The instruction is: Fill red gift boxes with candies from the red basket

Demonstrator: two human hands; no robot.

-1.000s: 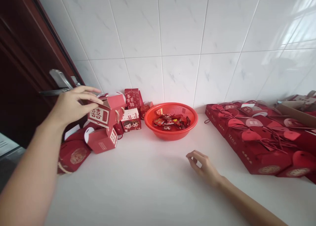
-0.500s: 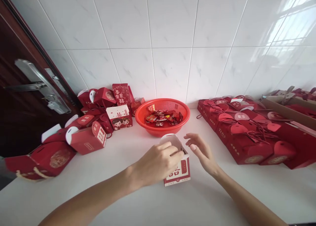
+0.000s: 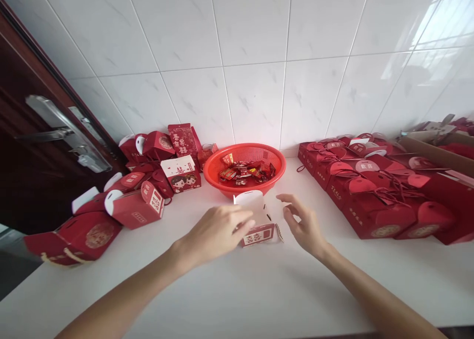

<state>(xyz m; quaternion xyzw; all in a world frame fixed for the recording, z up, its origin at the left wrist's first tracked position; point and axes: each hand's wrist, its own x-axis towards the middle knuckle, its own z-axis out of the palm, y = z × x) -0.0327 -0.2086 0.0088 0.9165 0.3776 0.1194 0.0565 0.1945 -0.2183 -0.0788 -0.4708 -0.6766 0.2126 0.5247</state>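
Note:
A small red and white gift box with characters on its front stands on the white table between my hands. Its white top flaps are up, and a twisted cord shows at its right side. My left hand is at the box's left side, covering part of it, with thumb and fingers apart and nothing visible in them. To the right, my right hand hovers apart from the box, fingers loosely curved, spread and bare. Just behind the box is a red plastic basket holding several wrapped sweets.
Several closed red gift boxes are piled at the left, beside a dark door with a metal handle. Rows of red boxes fill the right side, with a cardboard carton beyond. White wall tiles rise behind the table.
My left hand has drawn left from over the box opening, and its fingers have spread. The box now shows its front foreshortened. My right hand stays close by; the view has shifted slightly.

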